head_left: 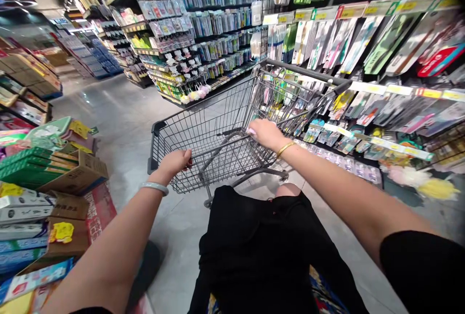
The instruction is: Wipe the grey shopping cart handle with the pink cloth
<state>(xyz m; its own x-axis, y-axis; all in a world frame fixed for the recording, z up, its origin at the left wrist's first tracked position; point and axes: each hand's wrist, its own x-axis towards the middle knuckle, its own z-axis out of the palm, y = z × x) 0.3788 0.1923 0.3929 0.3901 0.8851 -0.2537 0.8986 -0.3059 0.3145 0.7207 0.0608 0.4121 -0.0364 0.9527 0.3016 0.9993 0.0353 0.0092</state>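
Note:
A grey wire shopping cart (221, 110) stands sideways in front of me, its basket holding nothing that I can make out. My left hand (176, 163), with a pale bangle on the wrist, is closed on the cart's near side rim toward the front end. Farther right along that same rim, my right hand (267, 133) is wrapped over the wire, a gold bracelet on its wrist. The cart's handle bar (305, 72) lies beyond my right hand, by the shelves. Neither hand is on it.
Shelves of hanging packaged goods (363, 42) rise close on the right. Another display shelf (167, 38) stands beyond the cart. Cardboard boxes of goods (85, 168) are stacked low at the left. Grey tiled floor (119, 120) runs between them toward the back left.

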